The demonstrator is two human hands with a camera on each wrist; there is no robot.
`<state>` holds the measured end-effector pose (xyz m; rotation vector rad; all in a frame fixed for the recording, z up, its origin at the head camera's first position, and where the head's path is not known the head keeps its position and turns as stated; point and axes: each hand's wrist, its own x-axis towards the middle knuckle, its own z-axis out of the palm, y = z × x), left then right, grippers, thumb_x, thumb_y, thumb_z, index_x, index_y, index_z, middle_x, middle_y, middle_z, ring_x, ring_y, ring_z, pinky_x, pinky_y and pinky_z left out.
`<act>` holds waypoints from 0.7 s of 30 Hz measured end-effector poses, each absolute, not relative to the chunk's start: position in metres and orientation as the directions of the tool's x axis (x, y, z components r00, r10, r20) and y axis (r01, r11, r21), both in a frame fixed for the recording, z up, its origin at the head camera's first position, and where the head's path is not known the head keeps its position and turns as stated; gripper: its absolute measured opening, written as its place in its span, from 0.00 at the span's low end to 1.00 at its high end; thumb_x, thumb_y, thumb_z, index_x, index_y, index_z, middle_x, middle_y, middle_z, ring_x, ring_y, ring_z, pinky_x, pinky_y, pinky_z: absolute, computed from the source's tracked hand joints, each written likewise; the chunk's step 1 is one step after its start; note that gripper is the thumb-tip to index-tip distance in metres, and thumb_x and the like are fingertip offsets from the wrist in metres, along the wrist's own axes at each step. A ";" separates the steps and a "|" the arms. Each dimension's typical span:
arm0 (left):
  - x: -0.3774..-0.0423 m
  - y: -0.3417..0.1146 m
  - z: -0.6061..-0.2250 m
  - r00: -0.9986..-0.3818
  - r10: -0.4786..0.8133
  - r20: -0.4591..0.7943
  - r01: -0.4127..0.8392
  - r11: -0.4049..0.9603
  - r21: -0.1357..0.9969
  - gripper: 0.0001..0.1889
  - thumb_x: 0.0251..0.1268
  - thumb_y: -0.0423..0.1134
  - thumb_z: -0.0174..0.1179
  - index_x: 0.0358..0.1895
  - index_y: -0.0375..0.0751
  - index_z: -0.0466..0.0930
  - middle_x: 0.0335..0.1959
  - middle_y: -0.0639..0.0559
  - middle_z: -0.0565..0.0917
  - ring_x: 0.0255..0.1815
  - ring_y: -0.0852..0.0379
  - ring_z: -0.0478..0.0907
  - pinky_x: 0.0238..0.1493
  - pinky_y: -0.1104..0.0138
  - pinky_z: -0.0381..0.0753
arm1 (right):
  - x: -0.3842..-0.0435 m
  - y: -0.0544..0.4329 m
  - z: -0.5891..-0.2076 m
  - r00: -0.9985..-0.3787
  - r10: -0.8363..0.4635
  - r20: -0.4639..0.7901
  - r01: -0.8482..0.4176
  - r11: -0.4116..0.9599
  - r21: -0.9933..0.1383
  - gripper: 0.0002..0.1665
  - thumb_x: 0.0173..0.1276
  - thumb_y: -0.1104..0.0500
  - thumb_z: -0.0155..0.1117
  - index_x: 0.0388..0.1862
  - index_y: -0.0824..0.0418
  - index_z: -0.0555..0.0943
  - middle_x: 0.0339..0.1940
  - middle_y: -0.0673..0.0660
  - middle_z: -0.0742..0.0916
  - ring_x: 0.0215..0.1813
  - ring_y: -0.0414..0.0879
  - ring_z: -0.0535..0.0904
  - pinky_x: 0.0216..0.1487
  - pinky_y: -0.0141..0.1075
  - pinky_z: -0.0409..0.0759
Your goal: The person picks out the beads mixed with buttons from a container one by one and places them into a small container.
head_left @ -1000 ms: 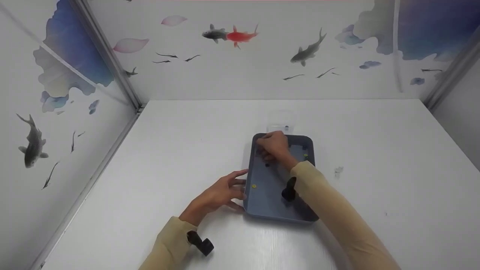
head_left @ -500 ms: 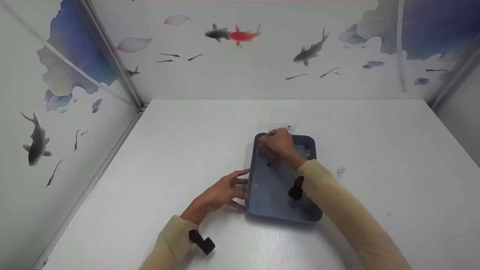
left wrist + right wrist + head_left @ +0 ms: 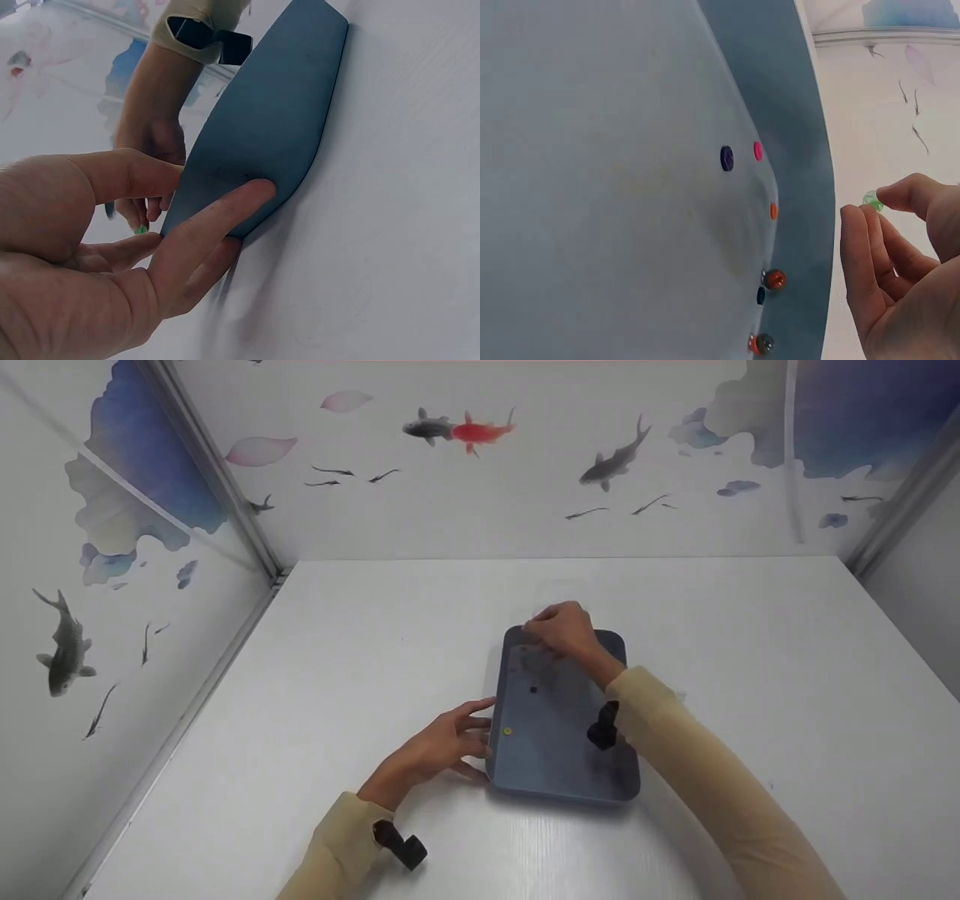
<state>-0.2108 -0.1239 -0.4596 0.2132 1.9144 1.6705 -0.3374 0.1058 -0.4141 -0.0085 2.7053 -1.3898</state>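
Observation:
Between thumb and fingertips, my right hand (image 3: 564,630) pinches a clear green marble (image 3: 872,200) above the far end of the blue-grey tray (image 3: 555,793). My left hand (image 3: 442,746) lies against the tray's left wall, its fingers extended and touching the outside. Inside the tray, the right wrist view shows a dark purple button (image 3: 727,158), a pink button (image 3: 757,151), an orange button (image 3: 773,211) and a dark button (image 3: 760,295). A reddish-brown marble (image 3: 775,280) and a dark marble (image 3: 763,344) sit along its wall. A yellow button (image 3: 508,731) lies near the left side.
Just behind the tray stands a clear plastic box (image 3: 564,587), mostly hidden by my right hand. Small transparent bits (image 3: 680,695) lie on the white table (image 3: 360,660) to the right, partly behind the sleeve. Printed panels wall in the back and left.
My right hand has risen from inside the tray and moved back and slightly right over its far rim, bringing the green marble. My left hand stays on the tray's side.

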 end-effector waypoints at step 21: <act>-0.210 -0.124 -0.459 -0.826 0.467 -0.315 -0.232 0.226 0.946 0.42 0.60 0.25 0.56 0.79 0.51 0.57 0.74 0.35 0.68 0.55 0.42 0.83 0.45 0.49 0.89 | -0.347 0.140 -0.399 -0.999 -0.035 -0.036 0.013 0.514 -0.858 0.19 0.71 0.51 0.63 0.51 0.63 0.85 0.48 0.63 0.87 0.38 0.49 0.86 0.35 0.36 0.85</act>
